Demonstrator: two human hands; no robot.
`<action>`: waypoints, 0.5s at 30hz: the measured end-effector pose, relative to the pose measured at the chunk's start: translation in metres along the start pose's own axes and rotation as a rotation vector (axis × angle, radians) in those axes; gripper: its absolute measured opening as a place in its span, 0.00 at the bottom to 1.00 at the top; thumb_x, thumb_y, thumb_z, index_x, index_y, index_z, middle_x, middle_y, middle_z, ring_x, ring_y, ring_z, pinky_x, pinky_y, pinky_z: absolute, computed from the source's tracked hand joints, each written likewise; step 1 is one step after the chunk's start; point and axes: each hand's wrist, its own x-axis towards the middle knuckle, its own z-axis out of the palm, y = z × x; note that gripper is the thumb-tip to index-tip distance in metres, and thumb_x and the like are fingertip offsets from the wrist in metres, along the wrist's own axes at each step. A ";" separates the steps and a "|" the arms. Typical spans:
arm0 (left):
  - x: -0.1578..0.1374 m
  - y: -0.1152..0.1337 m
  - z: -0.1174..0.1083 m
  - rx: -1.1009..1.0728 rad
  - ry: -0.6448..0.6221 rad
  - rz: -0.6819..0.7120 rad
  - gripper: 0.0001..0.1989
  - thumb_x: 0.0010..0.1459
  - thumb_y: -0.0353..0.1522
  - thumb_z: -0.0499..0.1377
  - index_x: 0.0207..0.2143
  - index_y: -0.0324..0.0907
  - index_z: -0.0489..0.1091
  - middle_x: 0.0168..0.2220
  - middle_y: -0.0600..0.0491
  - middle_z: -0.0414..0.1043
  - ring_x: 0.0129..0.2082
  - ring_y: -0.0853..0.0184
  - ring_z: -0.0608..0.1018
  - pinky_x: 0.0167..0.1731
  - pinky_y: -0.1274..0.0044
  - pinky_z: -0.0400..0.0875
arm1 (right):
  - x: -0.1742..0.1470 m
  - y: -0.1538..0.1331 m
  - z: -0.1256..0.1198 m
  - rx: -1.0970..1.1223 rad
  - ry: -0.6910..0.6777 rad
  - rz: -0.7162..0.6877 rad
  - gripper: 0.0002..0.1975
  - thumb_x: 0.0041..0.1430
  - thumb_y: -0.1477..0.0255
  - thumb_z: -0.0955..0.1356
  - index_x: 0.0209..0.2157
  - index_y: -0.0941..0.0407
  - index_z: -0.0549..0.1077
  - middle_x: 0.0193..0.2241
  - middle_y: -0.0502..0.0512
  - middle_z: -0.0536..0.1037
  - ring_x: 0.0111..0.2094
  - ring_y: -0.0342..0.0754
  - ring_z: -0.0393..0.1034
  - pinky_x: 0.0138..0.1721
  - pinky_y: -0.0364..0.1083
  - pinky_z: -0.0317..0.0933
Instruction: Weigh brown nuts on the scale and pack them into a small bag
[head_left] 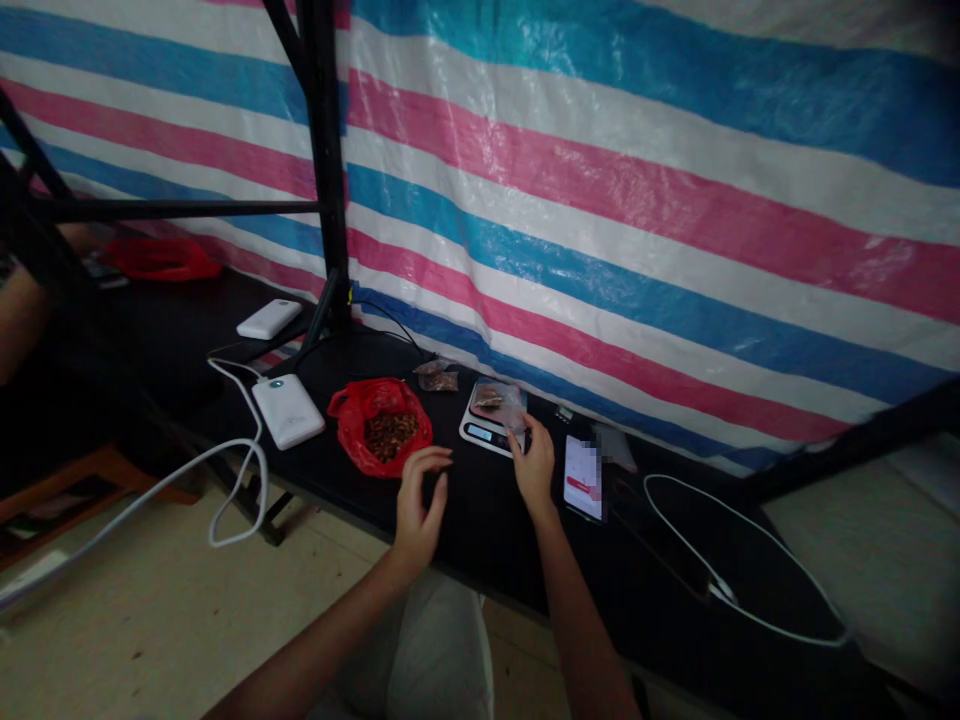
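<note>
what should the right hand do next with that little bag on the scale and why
Probably let go and draw back. The right hand touches the small clear bag lying on the scale, which would likely skew a reading. The left hand hovers open beside the red bag of brown pieces.

Bare black tabletop (480,520) lies open between left hand (417,510) and right hand (534,465). Red bag (381,425) blocks leftward, phone (583,478) rightward, scale (491,418) ahead.
</note>
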 end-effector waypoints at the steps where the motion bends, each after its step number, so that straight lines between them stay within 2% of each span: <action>1: -0.012 -0.001 -0.017 0.025 0.104 -0.030 0.08 0.56 0.32 0.52 0.39 0.46 0.64 0.44 0.49 0.64 0.46 0.62 0.67 0.48 0.69 0.61 | 0.003 -0.008 0.002 0.004 -0.020 -0.038 0.17 0.57 0.66 0.62 0.47 0.58 0.63 0.42 0.60 0.70 0.44 0.51 0.63 0.46 0.51 0.57; 4: -0.030 -0.022 -0.055 0.050 0.365 -0.193 0.13 0.54 0.34 0.54 0.44 0.46 0.61 0.49 0.49 0.60 0.50 0.62 0.65 0.49 0.69 0.62 | 0.017 -0.044 0.018 0.013 -0.144 -0.215 0.17 0.58 0.68 0.61 0.48 0.57 0.62 0.44 0.60 0.70 0.45 0.51 0.63 0.46 0.50 0.57; 7: -0.025 -0.047 -0.069 -0.019 0.487 -0.346 0.18 0.53 0.34 0.54 0.47 0.47 0.59 0.51 0.50 0.60 0.52 0.64 0.64 0.51 0.71 0.61 | 0.036 -0.087 0.041 -0.064 -0.371 -0.492 0.16 0.58 0.71 0.61 0.49 0.57 0.61 0.45 0.59 0.69 0.47 0.50 0.61 0.46 0.49 0.56; 11: -0.010 -0.057 -0.058 -0.135 0.465 -0.484 0.21 0.55 0.35 0.51 0.52 0.46 0.55 0.55 0.49 0.57 0.55 0.64 0.62 0.55 0.70 0.56 | 0.055 -0.128 0.073 -0.276 -0.618 -0.935 0.14 0.58 0.79 0.59 0.46 0.57 0.63 0.44 0.59 0.70 0.46 0.50 0.61 0.44 0.49 0.55; 13: -0.007 -0.053 -0.049 -0.152 0.434 -0.493 0.23 0.56 0.36 0.50 0.55 0.46 0.52 0.58 0.49 0.53 0.58 0.64 0.58 0.57 0.70 0.51 | 0.058 -0.135 0.085 -0.367 -0.668 -1.074 0.13 0.58 0.81 0.58 0.44 0.58 0.64 0.42 0.59 0.71 0.44 0.50 0.62 0.42 0.49 0.56; 15: -0.006 -0.049 -0.043 -0.147 0.384 -0.472 0.26 0.56 0.37 0.50 0.56 0.46 0.50 0.60 0.50 0.49 0.60 0.64 0.54 0.59 0.70 0.47 | 0.059 -0.137 0.091 -0.411 -0.695 -1.144 0.11 0.58 0.80 0.59 0.43 0.59 0.65 0.40 0.60 0.71 0.43 0.50 0.63 0.42 0.49 0.56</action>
